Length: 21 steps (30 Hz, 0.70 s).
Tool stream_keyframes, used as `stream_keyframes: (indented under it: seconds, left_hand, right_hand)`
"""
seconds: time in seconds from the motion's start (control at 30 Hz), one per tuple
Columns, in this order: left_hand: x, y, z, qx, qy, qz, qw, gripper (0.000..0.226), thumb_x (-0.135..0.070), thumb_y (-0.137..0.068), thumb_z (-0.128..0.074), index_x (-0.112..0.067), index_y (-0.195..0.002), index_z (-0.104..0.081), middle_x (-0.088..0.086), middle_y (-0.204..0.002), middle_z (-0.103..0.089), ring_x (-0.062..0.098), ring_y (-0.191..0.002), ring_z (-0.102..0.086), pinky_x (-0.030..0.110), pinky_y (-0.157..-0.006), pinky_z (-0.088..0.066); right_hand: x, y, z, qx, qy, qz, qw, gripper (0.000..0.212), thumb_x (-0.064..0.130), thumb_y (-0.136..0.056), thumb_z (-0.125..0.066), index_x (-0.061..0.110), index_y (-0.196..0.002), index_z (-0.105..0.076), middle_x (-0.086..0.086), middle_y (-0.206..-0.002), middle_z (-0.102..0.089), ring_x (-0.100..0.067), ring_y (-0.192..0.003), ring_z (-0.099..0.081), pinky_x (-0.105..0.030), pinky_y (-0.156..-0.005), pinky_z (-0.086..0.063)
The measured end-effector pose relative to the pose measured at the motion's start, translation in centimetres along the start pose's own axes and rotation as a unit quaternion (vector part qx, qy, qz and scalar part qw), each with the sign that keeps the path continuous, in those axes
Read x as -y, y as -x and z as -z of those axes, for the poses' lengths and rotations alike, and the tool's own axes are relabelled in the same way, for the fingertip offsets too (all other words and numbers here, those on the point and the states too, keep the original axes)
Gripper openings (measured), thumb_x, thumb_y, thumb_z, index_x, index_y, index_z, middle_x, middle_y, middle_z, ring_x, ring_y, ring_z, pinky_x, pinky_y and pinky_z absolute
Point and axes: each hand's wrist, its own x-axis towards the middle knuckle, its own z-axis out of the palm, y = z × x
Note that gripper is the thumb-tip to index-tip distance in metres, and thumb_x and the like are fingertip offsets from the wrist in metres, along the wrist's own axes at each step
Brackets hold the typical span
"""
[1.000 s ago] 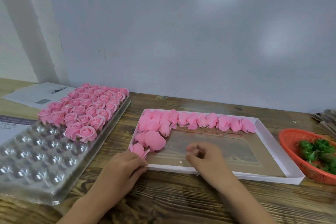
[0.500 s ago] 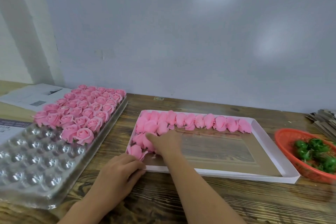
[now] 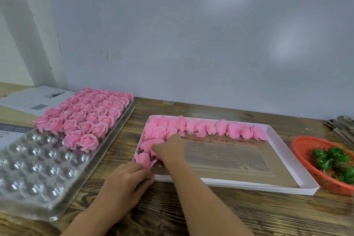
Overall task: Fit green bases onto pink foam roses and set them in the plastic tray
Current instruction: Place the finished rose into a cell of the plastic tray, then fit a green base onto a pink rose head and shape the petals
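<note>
Wall panel of pale grey board (image 3: 191, 44) backs the dark wood-grain table (image 3: 210, 216). Clear plastic dimpled tray (image 3: 38, 174) holds finished pink foam roses (image 3: 86, 115) at left; shallow white cardboard box (image 3: 287, 159) holds loose pink buds (image 3: 210, 127); orange mesh basket (image 3: 306, 143) holds green bases (image 3: 335, 161). Right hand (image 3: 170, 149) reaches among the buds, grasp unclear; left hand (image 3: 124, 180) rests relaxed on the box corner.

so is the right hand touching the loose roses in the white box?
Touching. Head view: the right hand lies on the loose roses at the white box's left end, fingers overlapping petals, no gap.

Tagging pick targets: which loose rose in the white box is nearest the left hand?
The lone rose at the white box's near-left corner, right by the left hand's fingertips. The other loose roses lie farther back, under the right hand or along the far wall.
</note>
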Motion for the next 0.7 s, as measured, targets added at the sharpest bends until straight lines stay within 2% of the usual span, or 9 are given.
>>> stream_keyframes:
  seconds: [0.13, 0.2, 0.23, 0.37, 0.47, 0.53, 0.57, 0.63, 0.7]
  left_hand:
    - [0.0, 0.1, 0.2, 0.007, 0.008, 0.006, 1.0, 0.059, -0.056, -0.103, -0.031, -0.025, -0.08, -0.076, -0.015, -0.082, -0.069, 0.013, -0.073, -0.068, 0.029, -0.065, -0.052]
    - [-0.2, 0.0, 0.4, 0.011, 0.013, 0.01, 1.0, 0.059, -0.056, -0.103, -0.031, -0.026, -0.08, -0.076, -0.016, -0.081, -0.069, 0.012, -0.073, -0.067, 0.029, -0.065, -0.052]
    - [-0.3, 0.0, 0.6, 0.017, 0.016, 0.015, 1.0, 0.058, -0.056, -0.102, -0.032, -0.026, -0.08, -0.075, -0.016, -0.081, -0.068, 0.011, -0.073, -0.067, 0.028, -0.066, -0.051]
    - [-1.2, 0.0, 1.2, 0.047, 0.032, 0.035, 0.998, 0.026, -0.04, -0.089, -0.054, -0.026, -0.083, -0.076, -0.017, -0.084, -0.068, 0.01, -0.075, -0.067, 0.025, -0.071, -0.048]
    - [-1.9, -0.4, 1.6, 0.035, 0.047, 0.058, 0.997, 0.024, -0.032, -0.085, -0.055, -0.024, -0.088, -0.077, -0.015, -0.087, -0.069, 0.007, -0.08, -0.066, 0.023, -0.076, -0.046]
    - [-2.5, -0.7, 1.8, 0.01, 0.047, 0.075, 0.996, 0.019, -0.026, -0.086, -0.059, -0.023, -0.09, -0.077, -0.015, -0.088, -0.069, 0.005, -0.082, -0.063, 0.02, -0.079, -0.045]
    - [-2.8, -1.2, 1.8, 0.0, 0.06, 0.096, 0.994, 0.012, -0.02, -0.087, -0.065, -0.023, -0.091, -0.076, -0.018, -0.088, -0.068, 0.002, -0.082, -0.063, 0.017, -0.079, -0.045]
    - [-3.6, -2.5, 1.9, -0.005, 0.129, 0.18, 0.975, 0.019, -0.01, -0.084, -0.076, -0.028, -0.091, -0.076, -0.024, -0.082, -0.069, -0.004, -0.081, -0.063, 0.009, -0.076, -0.046]
    - [-4.8, -4.3, 1.7, 0.024, 0.219, 0.256, 0.941, 0.021, -0.018, -0.085, -0.076, -0.038, -0.091, -0.072, -0.03, -0.084, -0.069, -0.007, -0.082, -0.065, 0.005, -0.071, -0.046]
  right_hand:
    - [0.1, -0.3, 0.6, 0.02, -0.002, -0.023, 1.0, 0.038, 0.016, -0.07, -0.066, 0.006, -0.106, -0.058, -0.013, -0.105, -0.062, -0.025, -0.095, -0.063, -0.029, -0.064, -0.052]
    - [-0.1, -0.5, 1.1, 0.05, -0.062, -0.067, 0.995, 0.039, 0.012, -0.069, -0.064, 0.006, -0.107, -0.057, -0.015, -0.107, -0.062, -0.025, -0.097, -0.064, -0.037, -0.078, -0.06]
    - [-0.1, -0.5, 1.6, 0.066, -0.103, -0.096, 0.988, 0.038, 0.01, -0.071, -0.065, 0.006, -0.109, -0.057, -0.015, -0.108, -0.063, -0.025, -0.096, -0.066, -0.038, -0.08, -0.061]
    - [-0.8, 0.1, 5.0, 0.136, -0.273, -0.125, 0.944, 0.02, -0.003, -0.08, -0.064, 0.001, -0.1, -0.063, -0.013, -0.094, -0.068, -0.02, -0.085, -0.067, -0.027, -0.062, -0.06]
    - [-2.2, 0.7, 8.1, 0.155, -0.333, -0.1, 0.925, 0.009, -0.005, -0.085, -0.064, -0.001, -0.092, -0.063, -0.009, -0.081, -0.074, -0.017, -0.078, -0.071, -0.027, -0.064, -0.06]
    - [-3.2, 1.0, 10.1, 0.155, -0.362, -0.08, 0.916, 0.012, -0.005, -0.087, -0.064, 0.003, -0.09, -0.056, -0.006, -0.074, -0.075, -0.013, -0.068, -0.072, -0.026, -0.061, -0.059]
    - [-3.7, 1.2, 11.1, 0.154, -0.376, -0.07, 0.911, 0.016, -0.005, -0.087, -0.064, 0.005, -0.092, -0.053, -0.007, -0.074, -0.074, -0.013, -0.065, -0.071, -0.026, -0.06, -0.058]
    - [-4.4, 1.6, 12.7, 0.153, -0.393, -0.045, 0.905, 0.02, -0.007, -0.086, -0.065, 0.006, -0.093, -0.052, -0.009, -0.077, -0.072, -0.013, -0.064, -0.07, -0.026, -0.059, -0.058]
    - [-4.9, 2.2, 13.7, 0.156, -0.41, -0.019, 0.899, 0.023, -0.009, -0.083, -0.066, 0.008, -0.09, -0.051, -0.013, -0.083, -0.067, -0.014, -0.065, -0.068, -0.026, -0.059, -0.058]
